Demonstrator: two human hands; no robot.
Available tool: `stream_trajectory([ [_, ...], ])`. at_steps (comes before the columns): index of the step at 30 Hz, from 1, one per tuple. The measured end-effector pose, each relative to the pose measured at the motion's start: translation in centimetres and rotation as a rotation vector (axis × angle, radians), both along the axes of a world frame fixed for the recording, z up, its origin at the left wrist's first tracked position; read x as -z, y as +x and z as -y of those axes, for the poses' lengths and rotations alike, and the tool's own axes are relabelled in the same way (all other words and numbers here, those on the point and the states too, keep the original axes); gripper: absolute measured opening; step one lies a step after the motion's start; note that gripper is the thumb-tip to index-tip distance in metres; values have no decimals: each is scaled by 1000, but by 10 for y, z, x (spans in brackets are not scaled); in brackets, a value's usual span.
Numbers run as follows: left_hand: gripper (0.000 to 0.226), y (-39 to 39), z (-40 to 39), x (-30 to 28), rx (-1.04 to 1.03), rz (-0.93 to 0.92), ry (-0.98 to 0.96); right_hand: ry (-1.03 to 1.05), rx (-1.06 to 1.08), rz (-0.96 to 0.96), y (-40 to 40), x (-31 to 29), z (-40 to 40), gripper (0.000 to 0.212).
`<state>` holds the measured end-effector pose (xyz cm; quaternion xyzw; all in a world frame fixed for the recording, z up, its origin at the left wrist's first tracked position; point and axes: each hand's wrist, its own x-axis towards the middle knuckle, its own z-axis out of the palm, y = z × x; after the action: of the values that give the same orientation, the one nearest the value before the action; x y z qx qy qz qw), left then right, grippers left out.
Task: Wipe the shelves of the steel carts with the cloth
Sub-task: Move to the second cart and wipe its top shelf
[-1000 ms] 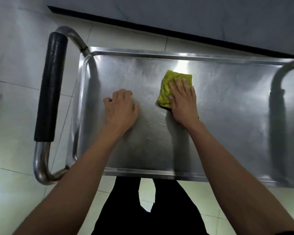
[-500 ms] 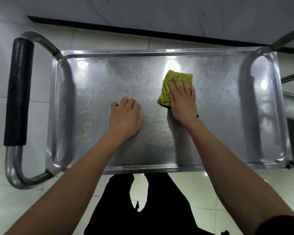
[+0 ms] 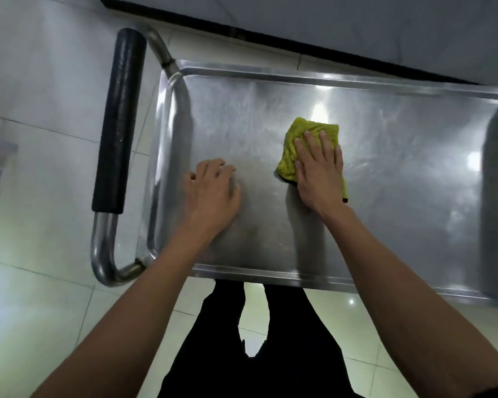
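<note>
Both hands are sitting further right in frame vs 0.5 s ago. Right hand, fingers flat, is pressing crumpled yellow-green cloth onto shiny steel cart shelf, frame centre. Left hand, fingers loosely curled, is resting on shelf nr black foam-covered handle, upper left.

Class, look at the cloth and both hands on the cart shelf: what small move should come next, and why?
Probably slide the right hand, pressing the yellow cloth flat, rightward across the steel shelf; that side lies uncovered, while the left hand rests on the shelf beside it.
</note>
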<state>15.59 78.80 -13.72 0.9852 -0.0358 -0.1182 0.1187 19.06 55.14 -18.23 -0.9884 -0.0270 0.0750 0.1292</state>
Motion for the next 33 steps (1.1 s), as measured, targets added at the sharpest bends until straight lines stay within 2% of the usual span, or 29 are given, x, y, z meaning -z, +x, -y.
stream_trajectory([
  [9,41,-22,-70,-2,-168,-51,135,-7,-171,2,9,-2,-112,49],
  [14,44,-29,-88,-1,-268,-77,86,16,-300,-26,18,1,-172,50],
  [20,51,-30,-91,0,-372,-81,-72,72,-513,-35,35,0,-220,50],
  [26,53,-32,-89,0,-355,-37,-64,117,-492,-28,37,-2,-215,47],
  [33,62,-30,-78,-1,-315,-93,-2,138,-278,-25,9,-4,-163,48],
])
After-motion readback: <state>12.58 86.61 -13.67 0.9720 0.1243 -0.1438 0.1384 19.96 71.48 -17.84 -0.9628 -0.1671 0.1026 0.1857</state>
